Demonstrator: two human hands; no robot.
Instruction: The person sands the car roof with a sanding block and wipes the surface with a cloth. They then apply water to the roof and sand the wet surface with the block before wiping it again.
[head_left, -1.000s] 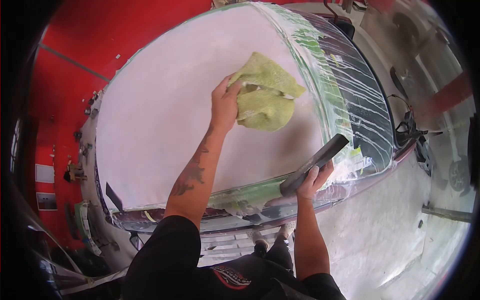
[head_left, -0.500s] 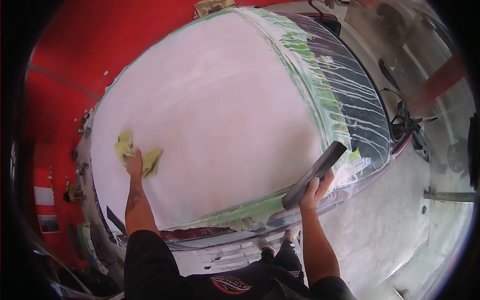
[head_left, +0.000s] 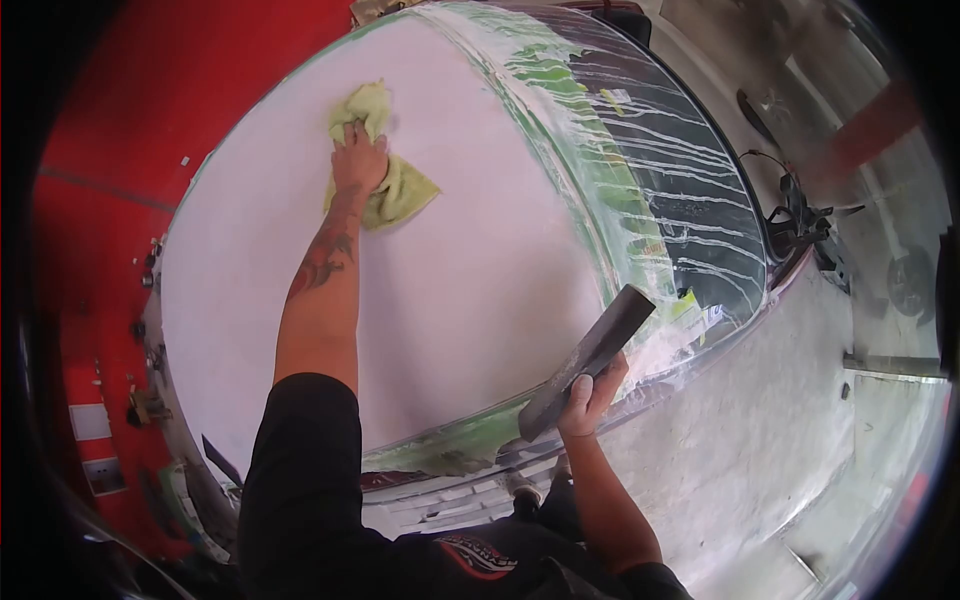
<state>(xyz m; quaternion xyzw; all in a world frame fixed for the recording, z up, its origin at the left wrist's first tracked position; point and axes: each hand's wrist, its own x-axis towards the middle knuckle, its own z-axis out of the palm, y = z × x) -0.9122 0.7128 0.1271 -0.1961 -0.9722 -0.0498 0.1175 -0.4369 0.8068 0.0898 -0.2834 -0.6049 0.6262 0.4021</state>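
My left hand [head_left: 358, 162] presses a crumpled yellow-green cloth [head_left: 402, 195] onto the far part of a broad, whitish car panel [head_left: 460, 300]. The cloth spreads out on both sides of the fingers and the palm hides its middle. Near the panel's right front corner, my right hand [head_left: 592, 400] grips a long dark sanding block [head_left: 590, 362], thumb on the near face. The block is tilted, its upper end toward the glass, and is held over the panel's near edge. Its underside is hidden from view.
Green masking [head_left: 600, 180] borders the panel. Beyond it, dark glass [head_left: 690, 190] carries white drip streaks. A red wall or floor surface [head_left: 120, 150] lies to the left, with small items along the panel's edge. Pale concrete floor [head_left: 740, 420] extends at the right.
My left hand has slid the cloth from the panel's left side forward and right, toward the far end. The sanding block and my right hand appear slightly further left as the view shifts.
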